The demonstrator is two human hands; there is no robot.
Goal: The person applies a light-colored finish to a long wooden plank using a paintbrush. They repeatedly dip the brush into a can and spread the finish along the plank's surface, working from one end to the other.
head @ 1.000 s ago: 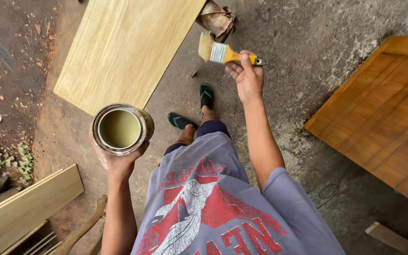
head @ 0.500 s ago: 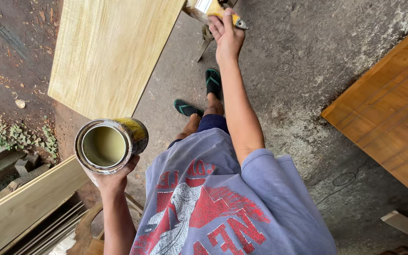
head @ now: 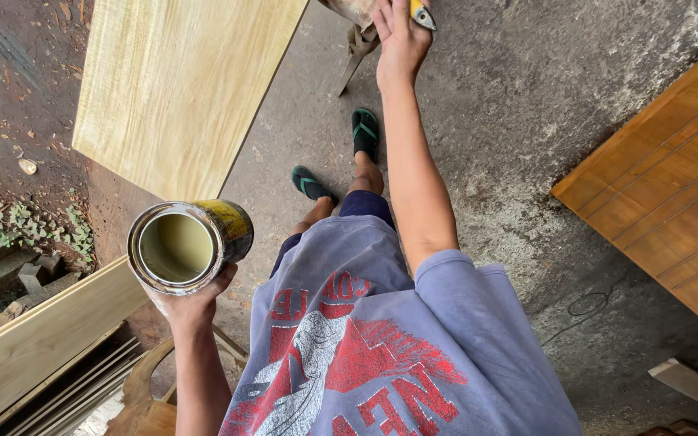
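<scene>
The left hand (head: 191, 303) cups a shiny metal tin (head: 187, 245) of dull olive liquid. Beyond the right hand's (head: 401, 40) fingers lies a smooth pale wood board (head: 179, 81) on rough grey concrete (head: 510, 121).

right hand (head: 401, 40) | brush (head: 422, 14) raised further, bristles now out of view

Open concrete floor (head: 527, 145) between two boards (head: 179, 89)

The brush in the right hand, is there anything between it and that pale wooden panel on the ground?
Nothing visible blocks it. The right hand grips the brush at the frame's top edge, right of the pale panel, with only bare concrete floor between. The bristles are out of view.
</scene>
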